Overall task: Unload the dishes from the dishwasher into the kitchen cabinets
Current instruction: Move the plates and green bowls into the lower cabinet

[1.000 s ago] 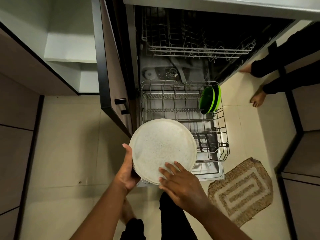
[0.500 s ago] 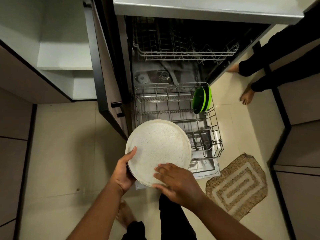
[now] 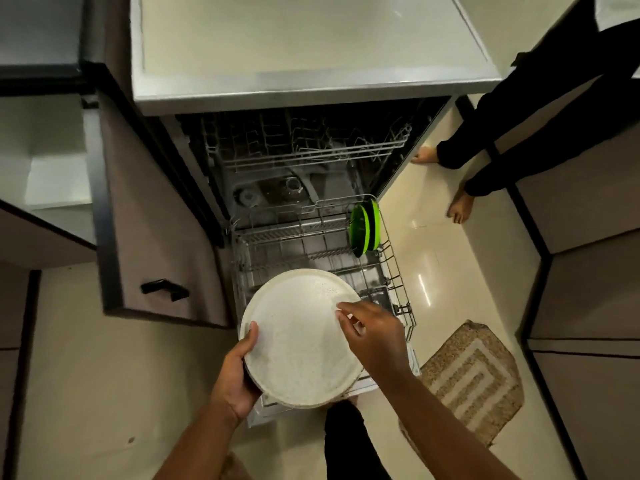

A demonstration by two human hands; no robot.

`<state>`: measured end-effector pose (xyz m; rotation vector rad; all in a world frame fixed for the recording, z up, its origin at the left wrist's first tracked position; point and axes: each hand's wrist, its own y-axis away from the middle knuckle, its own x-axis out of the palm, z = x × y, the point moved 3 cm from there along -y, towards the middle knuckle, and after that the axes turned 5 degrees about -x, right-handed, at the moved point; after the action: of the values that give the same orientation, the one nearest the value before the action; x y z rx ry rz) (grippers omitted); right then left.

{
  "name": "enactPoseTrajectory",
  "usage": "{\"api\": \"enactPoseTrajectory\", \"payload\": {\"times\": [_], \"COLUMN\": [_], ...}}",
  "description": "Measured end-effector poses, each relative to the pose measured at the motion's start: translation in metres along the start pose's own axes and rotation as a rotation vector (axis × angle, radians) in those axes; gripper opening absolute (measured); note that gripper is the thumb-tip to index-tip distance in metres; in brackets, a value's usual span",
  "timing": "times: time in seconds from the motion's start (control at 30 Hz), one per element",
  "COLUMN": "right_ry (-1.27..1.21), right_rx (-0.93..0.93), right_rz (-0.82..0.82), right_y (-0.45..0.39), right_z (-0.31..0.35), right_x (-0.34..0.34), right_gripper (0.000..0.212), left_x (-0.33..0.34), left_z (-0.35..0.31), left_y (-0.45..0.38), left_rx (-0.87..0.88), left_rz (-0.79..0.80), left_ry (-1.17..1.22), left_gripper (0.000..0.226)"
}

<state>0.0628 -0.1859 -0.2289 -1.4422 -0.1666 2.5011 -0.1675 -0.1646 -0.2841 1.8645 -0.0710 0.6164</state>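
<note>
While the left hand (image 3: 235, 372) grips the near-left edge of a stack of pale speckled plates (image 3: 298, 341) — thumb curled over the rim, fingers hidden underneath — the right hand (image 3: 374, 337) sits over the right side of the top plate, its fingers (image 3: 343, 308) bent and drawn together on the surface; whether they pinch the rim I cannot tell. The stack is held flat above the front of the pulled-out lower rack (image 3: 398, 271) of the open dishwasher (image 3: 391, 174). Green plates (image 3: 363, 226) stand upright at the rack's far right corner. An open cabinet door (image 3: 156, 237) hangs to the left, under the counter (image 3: 294, 46). A woven mat (image 3: 474, 379) lies on the floor (image 3: 86, 375) to the right, and another person's bare feet (image 3: 459, 207) stand beyond it.
</note>
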Motion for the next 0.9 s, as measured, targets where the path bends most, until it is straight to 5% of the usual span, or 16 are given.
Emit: {"api": "enactPoseTrajectory", "payload": {"times": [0.2,0.5,0.9], "right_ry": [-0.092,-0.054,0.137], "right_rx": [0.144,0.405,0.533], "right_rz": [0.039,0.144,0.445], "right_y": [-0.049,-0.150,-0.212], "right_z": [-0.089,-0.216,-0.263], "right_x": [0.011,0.063,0.156], "right_gripper": [0.019,0.018,0.022], "left_x": [0.040,0.067,0.055], "left_z": [0.003,-0.004,-0.012], "left_y": [-0.069,-0.161,-0.207], "left_rx": [-0.036,-0.009,-0.055], "left_rz": [-0.085,-0.172,-0.257], "left_ry": [0.061,0.116,0.124], "left_gripper": [0.056,0.041,0.048]}}
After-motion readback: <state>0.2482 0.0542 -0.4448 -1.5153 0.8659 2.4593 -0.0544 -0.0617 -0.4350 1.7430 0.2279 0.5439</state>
